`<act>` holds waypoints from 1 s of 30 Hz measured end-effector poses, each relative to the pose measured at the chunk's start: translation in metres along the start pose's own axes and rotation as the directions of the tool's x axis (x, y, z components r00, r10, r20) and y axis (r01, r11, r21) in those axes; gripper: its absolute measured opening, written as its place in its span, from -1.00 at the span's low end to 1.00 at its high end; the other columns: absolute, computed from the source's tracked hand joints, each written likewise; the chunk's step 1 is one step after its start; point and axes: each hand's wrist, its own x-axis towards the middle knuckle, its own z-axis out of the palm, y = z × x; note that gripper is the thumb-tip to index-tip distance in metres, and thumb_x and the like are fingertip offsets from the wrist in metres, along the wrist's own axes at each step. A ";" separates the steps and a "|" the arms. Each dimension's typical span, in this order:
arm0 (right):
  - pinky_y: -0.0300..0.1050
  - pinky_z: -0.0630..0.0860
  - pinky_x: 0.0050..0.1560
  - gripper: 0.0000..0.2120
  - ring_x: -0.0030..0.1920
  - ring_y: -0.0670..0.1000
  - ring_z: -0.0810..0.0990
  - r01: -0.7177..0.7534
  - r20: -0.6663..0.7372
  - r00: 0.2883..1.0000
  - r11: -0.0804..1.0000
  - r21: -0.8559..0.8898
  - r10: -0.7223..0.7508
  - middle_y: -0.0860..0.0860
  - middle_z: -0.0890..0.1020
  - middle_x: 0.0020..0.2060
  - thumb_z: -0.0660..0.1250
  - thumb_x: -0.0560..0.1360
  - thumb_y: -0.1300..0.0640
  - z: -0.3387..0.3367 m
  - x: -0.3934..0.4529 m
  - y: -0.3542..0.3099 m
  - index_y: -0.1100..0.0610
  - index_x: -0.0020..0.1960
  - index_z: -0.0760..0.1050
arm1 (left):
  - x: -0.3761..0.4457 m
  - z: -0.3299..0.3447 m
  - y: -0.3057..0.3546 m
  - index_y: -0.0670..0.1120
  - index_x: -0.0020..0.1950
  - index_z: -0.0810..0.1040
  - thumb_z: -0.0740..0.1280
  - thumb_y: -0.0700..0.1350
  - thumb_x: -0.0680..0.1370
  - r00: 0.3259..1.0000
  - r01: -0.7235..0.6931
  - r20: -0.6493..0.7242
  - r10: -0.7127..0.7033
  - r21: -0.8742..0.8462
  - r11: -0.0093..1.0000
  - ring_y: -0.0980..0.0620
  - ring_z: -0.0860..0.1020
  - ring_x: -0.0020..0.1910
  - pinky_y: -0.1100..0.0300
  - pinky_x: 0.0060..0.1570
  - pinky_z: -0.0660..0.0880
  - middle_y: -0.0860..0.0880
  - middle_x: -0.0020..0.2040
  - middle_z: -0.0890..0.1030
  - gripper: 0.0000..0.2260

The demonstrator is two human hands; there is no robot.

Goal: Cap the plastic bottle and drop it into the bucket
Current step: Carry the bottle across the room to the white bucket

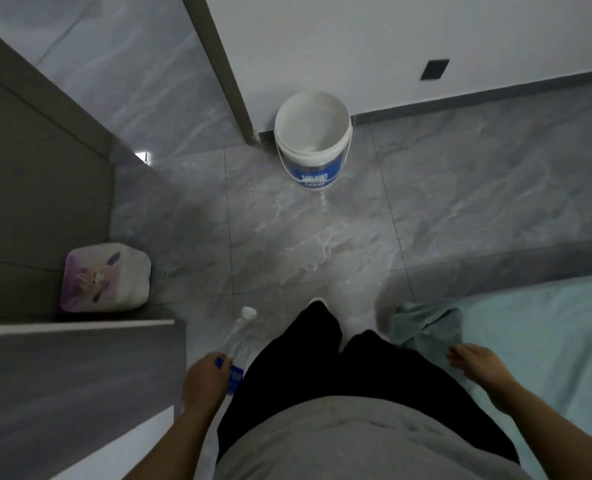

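My left hand (206,377) grips a clear plastic bottle (236,344) with a blue label around its lower body, low beside my left leg. The bottle's neck points forward, and a white cap (248,312) shows at its tip; I cannot tell whether the cap sits on the neck or lies on the floor. A white bucket (313,142) with a blue label stands open on the grey tiled floor ahead, against the wall corner. My right hand (478,363) hangs over the bed edge with fingers spread, holding nothing.
A grey cabinet (45,202) runs along the left, with a white-and-purple tissue box (105,277) on its lower shelf. A bed with a pale green sheet (547,341) fills the right, a crumpled teal cloth (426,322) at its corner. Grey tiled floor lies between me and the bucket.
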 end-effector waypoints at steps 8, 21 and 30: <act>0.07 0.39 0.00 -0.74 -0.07 0.21 0.54 -0.095 -0.048 0.994 0.995 -0.020 0.094 0.37 0.59 -0.03 0.16 0.53 0.29 -0.020 0.038 -0.053 0.50 -0.05 0.50 | 0.093 -0.056 0.131 -0.18 -0.20 0.54 0.23 -0.05 0.55 0.996 -0.084 -0.035 0.086 0.055 0.995 -0.14 0.54 -0.16 0.14 -0.19 0.35 -0.26 -0.09 0.64 -0.75; 0.10 0.39 0.13 -0.68 0.14 0.32 0.51 0.085 0.077 0.995 0.967 -0.240 -0.068 0.38 0.57 0.08 0.10 0.56 0.24 -0.055 0.173 -0.270 0.47 0.05 0.49 | 0.177 -0.073 0.248 -0.16 0.04 0.57 0.23 -0.03 0.56 0.999 0.034 0.033 -0.034 0.016 0.999 -0.16 0.58 -0.01 0.16 -0.12 0.38 -0.22 0.01 0.64 -0.76; 0.02 0.37 0.12 -0.68 0.20 0.30 0.50 0.007 0.078 0.997 0.991 -0.134 0.004 0.36 0.51 0.20 0.06 0.57 0.26 -0.031 0.226 -0.380 0.45 0.18 0.42 | 0.249 -0.113 0.270 0.04 -0.22 0.42 0.22 -0.02 0.57 0.968 0.150 0.208 -0.143 -0.015 0.989 -0.14 0.56 -0.05 0.14 -0.12 0.37 -0.18 -0.08 0.61 -0.84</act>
